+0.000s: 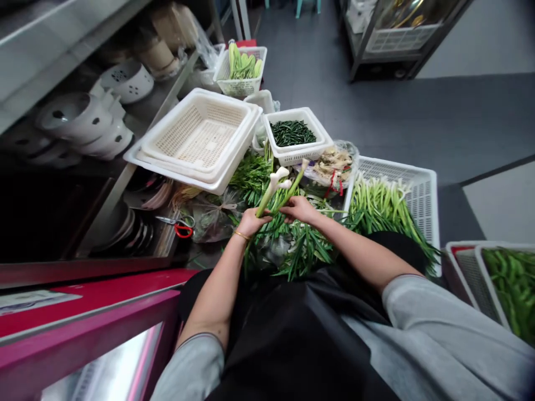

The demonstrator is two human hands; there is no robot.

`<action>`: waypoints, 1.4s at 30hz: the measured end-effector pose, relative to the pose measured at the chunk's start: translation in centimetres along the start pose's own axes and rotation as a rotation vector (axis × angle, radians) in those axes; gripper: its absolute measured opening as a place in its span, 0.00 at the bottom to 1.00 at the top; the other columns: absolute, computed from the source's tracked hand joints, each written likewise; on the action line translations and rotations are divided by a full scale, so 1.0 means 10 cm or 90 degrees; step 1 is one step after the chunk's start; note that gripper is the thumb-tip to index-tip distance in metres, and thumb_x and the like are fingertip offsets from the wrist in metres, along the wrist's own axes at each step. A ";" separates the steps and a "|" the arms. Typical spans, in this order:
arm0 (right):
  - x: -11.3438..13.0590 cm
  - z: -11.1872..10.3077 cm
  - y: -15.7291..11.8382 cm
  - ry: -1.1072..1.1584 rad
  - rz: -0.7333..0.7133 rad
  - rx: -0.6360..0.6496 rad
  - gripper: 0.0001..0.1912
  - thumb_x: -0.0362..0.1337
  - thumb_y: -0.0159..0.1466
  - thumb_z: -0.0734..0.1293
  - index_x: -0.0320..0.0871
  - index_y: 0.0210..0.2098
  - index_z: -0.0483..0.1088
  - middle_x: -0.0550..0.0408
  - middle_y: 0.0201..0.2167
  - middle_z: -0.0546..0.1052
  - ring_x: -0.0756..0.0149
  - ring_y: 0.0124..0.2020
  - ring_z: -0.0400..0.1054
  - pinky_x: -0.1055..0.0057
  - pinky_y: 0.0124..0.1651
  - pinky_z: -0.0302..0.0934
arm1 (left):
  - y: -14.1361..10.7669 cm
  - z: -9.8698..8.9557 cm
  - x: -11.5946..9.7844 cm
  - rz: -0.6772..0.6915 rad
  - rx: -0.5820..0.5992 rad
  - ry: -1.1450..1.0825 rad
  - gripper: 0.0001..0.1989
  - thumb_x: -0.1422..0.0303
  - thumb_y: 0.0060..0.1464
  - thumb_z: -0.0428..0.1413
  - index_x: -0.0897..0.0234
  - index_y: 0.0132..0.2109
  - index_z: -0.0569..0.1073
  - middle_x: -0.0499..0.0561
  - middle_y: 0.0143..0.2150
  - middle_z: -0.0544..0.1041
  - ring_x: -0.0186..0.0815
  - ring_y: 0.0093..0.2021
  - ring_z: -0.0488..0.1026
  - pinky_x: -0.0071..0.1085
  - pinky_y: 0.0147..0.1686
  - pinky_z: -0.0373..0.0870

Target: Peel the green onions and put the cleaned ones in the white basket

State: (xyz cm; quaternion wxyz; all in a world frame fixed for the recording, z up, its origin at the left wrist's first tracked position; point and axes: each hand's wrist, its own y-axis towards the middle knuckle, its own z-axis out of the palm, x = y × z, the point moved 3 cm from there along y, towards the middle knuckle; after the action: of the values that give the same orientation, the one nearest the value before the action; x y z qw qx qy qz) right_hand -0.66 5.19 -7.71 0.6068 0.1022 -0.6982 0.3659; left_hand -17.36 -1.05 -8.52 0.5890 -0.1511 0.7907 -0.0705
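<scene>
My left hand is closed around a few stalks of green garlic, their pale bulbs pointing up and away from me. Close beside it, my right hand pinches at one of the same stalks with bent fingers; exactly which part it grips is partly hidden. Loose green leaves lie in a heap below both hands. To the right, a white basket holds a row of cleaned green garlic with white ends.
Stacked white baskets stand at the left, near red-handled scissors. Ahead are a basket of dark green pieces, a bag of pale scraps and a basket of pale green gourds. Green peppers fill a basket at right.
</scene>
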 end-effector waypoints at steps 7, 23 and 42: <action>0.36 -0.91 -1.14 -0.055 -0.033 0.015 0.14 0.41 0.52 0.73 0.37 0.27 0.69 0.59 0.18 0.70 0.77 0.16 0.61 0.79 0.17 0.56 | -0.46 -0.56 -0.15 0.024 0.061 0.109 0.15 0.66 0.33 0.66 0.70 0.31 0.79 0.47 0.20 0.72 0.29 0.21 0.63 0.26 0.22 0.58; 0.52 -0.44 -0.93 -0.024 -0.246 0.078 0.28 0.48 0.55 0.70 0.41 0.51 0.68 0.50 0.38 0.76 0.67 0.32 0.73 0.72 0.33 0.69 | -0.73 -0.41 -0.66 0.050 0.202 0.044 0.15 0.62 0.40 0.64 0.70 0.35 0.79 0.53 0.25 0.77 0.32 0.23 0.68 0.26 0.22 0.60; 0.56 -0.80 -0.85 -0.120 -0.164 0.089 0.25 0.55 0.55 0.69 0.36 0.34 0.72 0.50 0.24 0.77 0.68 0.20 0.71 0.72 0.24 0.67 | -0.69 -0.27 -0.34 0.030 0.181 -0.248 0.23 0.58 0.40 0.64 0.70 0.41 0.75 0.53 0.25 0.76 0.29 0.18 0.64 0.25 0.17 0.53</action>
State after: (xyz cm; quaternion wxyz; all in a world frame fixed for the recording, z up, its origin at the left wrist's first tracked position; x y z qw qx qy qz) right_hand 9.22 5.90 0.69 0.5721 0.2661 -0.7060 0.3217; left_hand -18.02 -6.70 -2.63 0.7474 -0.0590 0.6476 -0.1364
